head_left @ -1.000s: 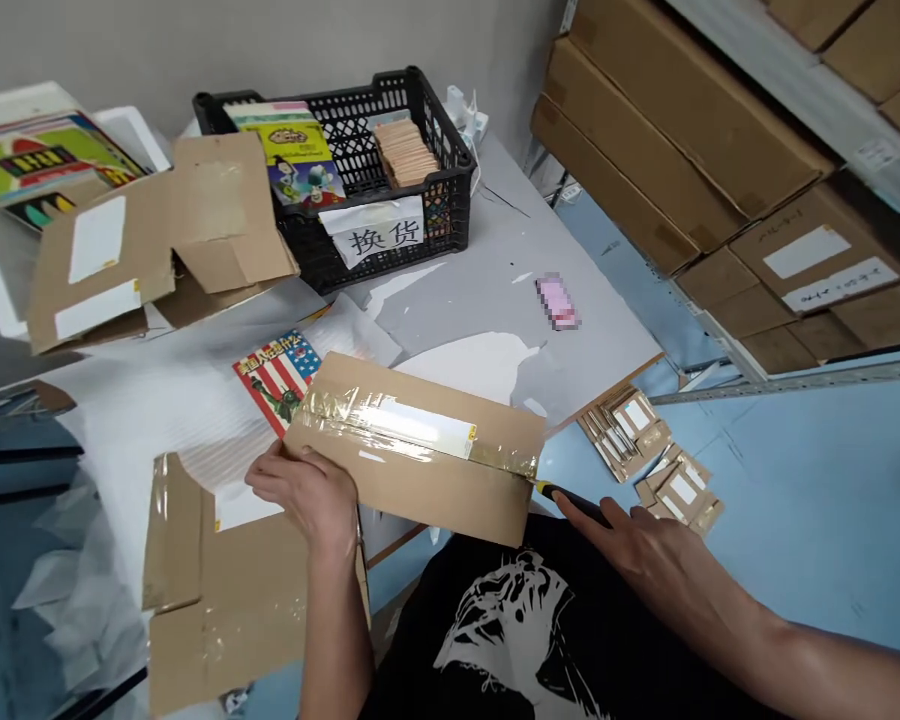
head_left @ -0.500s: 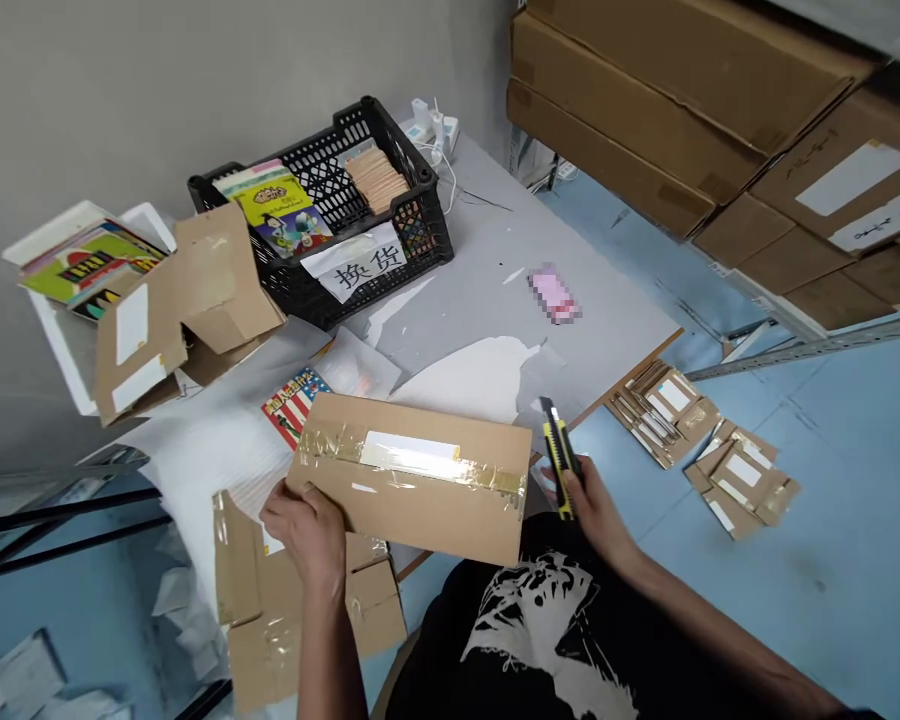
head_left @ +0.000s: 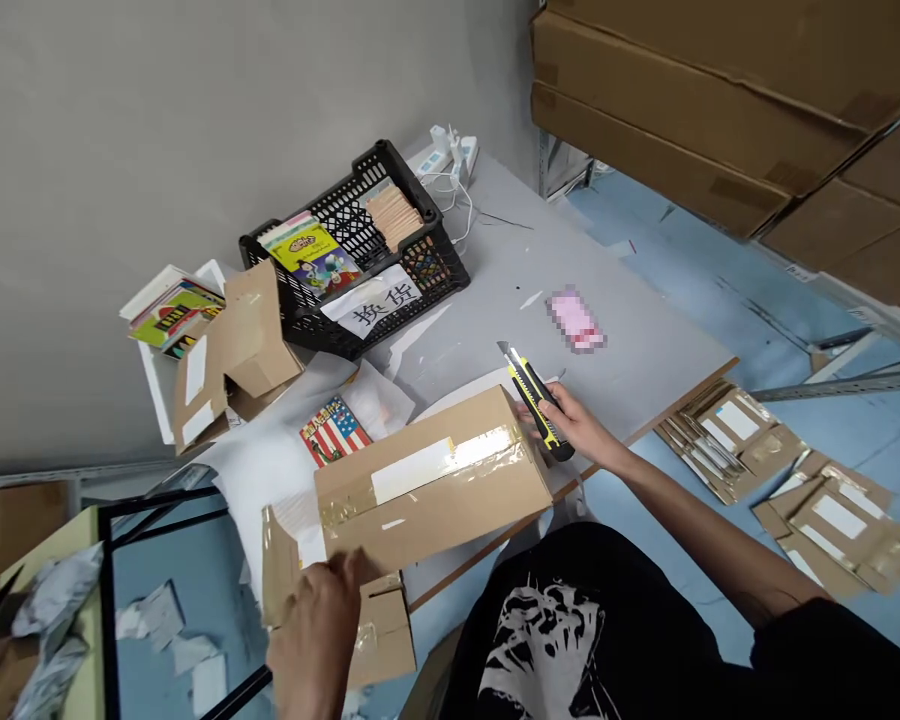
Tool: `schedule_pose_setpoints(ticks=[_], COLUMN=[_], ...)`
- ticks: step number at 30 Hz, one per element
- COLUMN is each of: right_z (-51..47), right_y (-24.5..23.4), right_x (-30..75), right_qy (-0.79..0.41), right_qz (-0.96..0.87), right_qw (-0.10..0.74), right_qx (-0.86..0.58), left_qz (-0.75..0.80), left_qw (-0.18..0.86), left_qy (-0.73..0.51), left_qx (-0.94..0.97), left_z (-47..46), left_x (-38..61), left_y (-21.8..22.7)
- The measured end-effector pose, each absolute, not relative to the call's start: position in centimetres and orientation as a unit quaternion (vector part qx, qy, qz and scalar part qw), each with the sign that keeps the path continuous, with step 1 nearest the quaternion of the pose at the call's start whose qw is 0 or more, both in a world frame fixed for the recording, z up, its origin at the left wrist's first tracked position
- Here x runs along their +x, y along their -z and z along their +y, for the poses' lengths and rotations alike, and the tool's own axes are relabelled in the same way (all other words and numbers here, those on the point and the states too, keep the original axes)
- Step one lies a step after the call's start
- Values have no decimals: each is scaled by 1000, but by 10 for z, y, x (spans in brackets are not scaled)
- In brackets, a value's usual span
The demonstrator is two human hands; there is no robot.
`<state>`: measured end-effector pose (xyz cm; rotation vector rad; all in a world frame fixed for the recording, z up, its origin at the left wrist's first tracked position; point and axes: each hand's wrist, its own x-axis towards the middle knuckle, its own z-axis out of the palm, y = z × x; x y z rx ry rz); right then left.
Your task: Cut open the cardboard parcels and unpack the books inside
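A long cardboard box (head_left: 420,530), sealed with shiny tape and bearing a white label (head_left: 412,470), lies slantwise across the near edge of the table. My left hand (head_left: 315,620) is closed at the box's near left corner; its fingertips are partly hidden. In my right hand (head_left: 577,425) is a yellow and black utility knife (head_left: 536,405), blade out and pointing up and left. That hand is at the right end of the box, with some fingers behind it. Behind the box is a book with a flag cover (head_left: 335,430).
A black plastic crate (head_left: 450,262) with books stands at the back, near a power strip (head_left: 450,155). An opened carton (head_left: 251,320) leans at left. A blurred pink object (head_left: 576,320) lies on the table (head_left: 630,330). Flattened cardboard (head_left: 832,525) lies on the floor; large cartons (head_left: 682,100) fill the right.
The box has turned, its right end rising and its left end dropping. My left hand has moved down along it. My right hand has brought the knife up and left, to the box's right end.
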<state>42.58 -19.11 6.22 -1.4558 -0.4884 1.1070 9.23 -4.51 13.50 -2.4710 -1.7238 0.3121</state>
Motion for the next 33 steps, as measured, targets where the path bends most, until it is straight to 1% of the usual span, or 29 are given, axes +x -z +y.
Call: schedule_pose_setpoints(ticks=[2,3,5,7,9,12,18,23,28,33], right_z=[-197,-203,-220,-239,-255,-268,-269,-269,-266,-263], right_y=[-73,-79,-92,-101,-105,-102,-102,-106,-115,-131], right_x=[433,433,427,416,404,389,381,383,386,387], right_qy=[-502,-504,-502,-508,-509,-504,-492,-445,-366,-347], right_qz=[-195,-188,-177,-174,-183,-204,-231,-287,-359,-392], right_qw=[590,583,556,521,494,472,437,409,378,345], right_qx=[-601,-609,-639,-664,-681,-693,-717,-743,-771,-779], left_qz=[-545,-505,-394,-290,-236,-228,-243,-239,-240,-247], left_qw=[109,89,12,-42,-65,-60,-46,-38,-38,-29], left_qy=[-55,-26,22,6,-25,-49,-50,-44,-48,-57], left_qx=[-829,-858,-919,-956,-969,-971,-967,-969,-969,-967], left_z=[-39,-35,-28,-23,-20,-17,-17,-18,-20,-22], left_x=[131,155,203,239,257,259,254,255,254,255], left_y=[-150,-153,-149,-135,-119,-103,-98,-96,-97,-97])
